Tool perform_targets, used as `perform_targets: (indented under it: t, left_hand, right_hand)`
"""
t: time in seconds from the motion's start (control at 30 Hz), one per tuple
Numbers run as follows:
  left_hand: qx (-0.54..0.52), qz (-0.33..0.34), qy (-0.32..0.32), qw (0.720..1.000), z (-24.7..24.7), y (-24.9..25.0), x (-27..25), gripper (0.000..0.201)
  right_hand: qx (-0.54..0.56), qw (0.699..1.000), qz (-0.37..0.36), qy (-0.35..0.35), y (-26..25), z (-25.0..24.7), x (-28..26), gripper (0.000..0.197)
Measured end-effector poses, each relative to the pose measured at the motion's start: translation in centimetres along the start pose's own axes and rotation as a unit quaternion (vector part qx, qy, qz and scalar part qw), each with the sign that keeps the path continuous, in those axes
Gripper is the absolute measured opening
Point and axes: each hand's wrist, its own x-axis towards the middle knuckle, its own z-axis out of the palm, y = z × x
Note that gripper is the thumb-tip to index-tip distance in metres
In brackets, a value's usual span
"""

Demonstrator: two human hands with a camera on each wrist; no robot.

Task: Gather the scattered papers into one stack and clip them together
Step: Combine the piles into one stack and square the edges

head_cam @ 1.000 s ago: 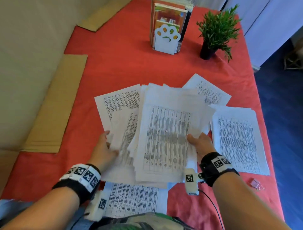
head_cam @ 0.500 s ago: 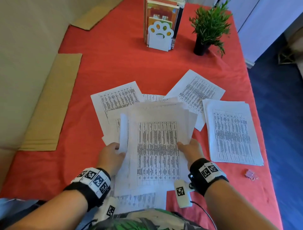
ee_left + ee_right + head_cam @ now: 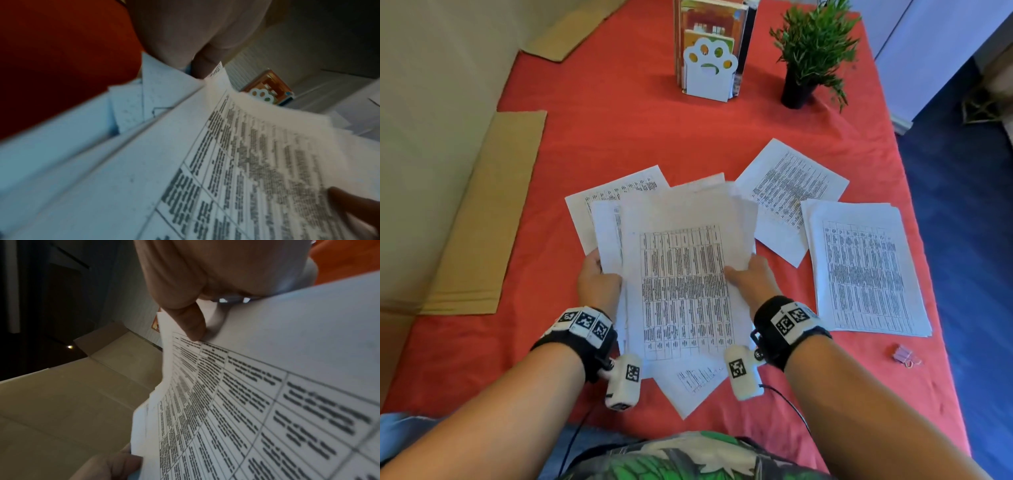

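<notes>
The left hand (image 3: 599,284) and the right hand (image 3: 751,279) each grip a side edge of a loose bundle of papers (image 3: 681,267) over the near middle of the red table (image 3: 619,137), with a neater pile (image 3: 863,270) and a clip (image 3: 905,355) lying to the right.

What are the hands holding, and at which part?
Both hold the bundle of papers: left hand at its left edge, right hand at its right edge.
</notes>
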Motion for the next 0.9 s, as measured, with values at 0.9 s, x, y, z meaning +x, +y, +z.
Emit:
perform_targets:
  t: [0.9]
  left_hand:
    - [0.162,-0.093,-0.042,0.981,-2.1,2.5,2.7,0.023]
  right_hand:
    - [-0.131,0.99,-0.059,-0.012,0.5,0.8,1.5,0.039]
